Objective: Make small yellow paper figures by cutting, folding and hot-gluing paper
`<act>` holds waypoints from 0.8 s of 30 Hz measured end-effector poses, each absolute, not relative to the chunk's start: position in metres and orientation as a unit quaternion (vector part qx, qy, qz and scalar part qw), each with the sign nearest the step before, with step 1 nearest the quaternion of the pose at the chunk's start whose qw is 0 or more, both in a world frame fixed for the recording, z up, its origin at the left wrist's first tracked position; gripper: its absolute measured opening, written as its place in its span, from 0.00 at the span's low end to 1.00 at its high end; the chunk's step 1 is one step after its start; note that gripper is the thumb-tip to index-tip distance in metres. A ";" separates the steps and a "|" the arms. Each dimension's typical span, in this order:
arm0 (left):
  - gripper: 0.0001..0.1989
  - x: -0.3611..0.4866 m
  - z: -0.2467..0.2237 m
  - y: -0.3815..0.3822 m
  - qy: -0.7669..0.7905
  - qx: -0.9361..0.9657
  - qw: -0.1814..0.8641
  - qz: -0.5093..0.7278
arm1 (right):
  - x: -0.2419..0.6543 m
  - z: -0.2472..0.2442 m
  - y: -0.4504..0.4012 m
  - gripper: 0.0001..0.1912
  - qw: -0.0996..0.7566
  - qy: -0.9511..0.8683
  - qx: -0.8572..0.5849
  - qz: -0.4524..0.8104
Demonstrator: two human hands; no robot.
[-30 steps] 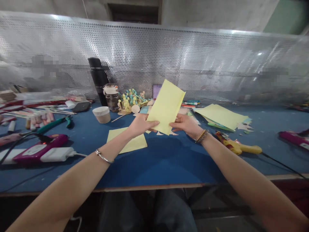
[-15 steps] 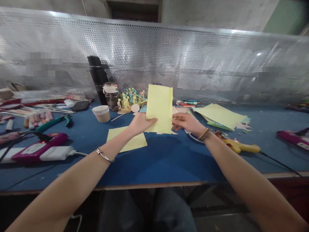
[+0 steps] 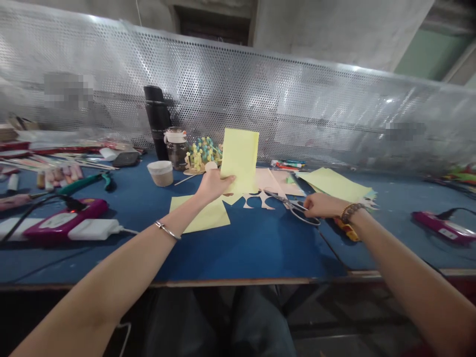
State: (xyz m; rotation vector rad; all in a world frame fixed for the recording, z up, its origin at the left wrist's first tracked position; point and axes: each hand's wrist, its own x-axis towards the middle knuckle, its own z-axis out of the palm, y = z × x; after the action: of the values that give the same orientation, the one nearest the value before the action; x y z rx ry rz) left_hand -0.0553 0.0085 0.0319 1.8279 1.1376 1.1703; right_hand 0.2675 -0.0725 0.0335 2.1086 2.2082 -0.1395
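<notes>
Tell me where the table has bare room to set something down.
Front centre of the blue table, between flat yellow sheet, scissors and front edge. Crowded: the left, with pliers and purple power strip; the back, with cup and black bottle.

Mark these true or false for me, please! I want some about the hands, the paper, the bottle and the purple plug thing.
1. The left hand holds a yellow sheet. True.
2. The right hand is on the paper cup. False: it is at the handles of the scissors.
3. The tall black bottle lies on its side. False: it stands up.
4. The purple power strip has a white plug in it. True.
</notes>
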 end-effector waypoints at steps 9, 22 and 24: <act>0.15 -0.062 0.035 0.014 0.476 0.709 0.280 0.439 | 0.252 0.063 -0.082 0.09 0.060 0.715 0.696 -0.018; 0.17 -0.073 0.034 0.030 0.458 0.643 0.256 0.558 | 0.177 0.039 -0.057 0.23 -0.476 0.607 0.461 -0.438; 0.18 -0.076 0.034 0.035 0.465 0.625 0.257 0.572 | 0.168 0.033 -0.053 0.25 -0.461 0.612 0.442 -0.467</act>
State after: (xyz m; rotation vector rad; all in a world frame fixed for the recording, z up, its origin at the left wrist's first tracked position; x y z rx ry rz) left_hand -0.0763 0.0348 0.0338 1.6950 1.2601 1.5527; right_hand 0.1683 -0.0535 0.0333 2.0426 2.8262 -2.1545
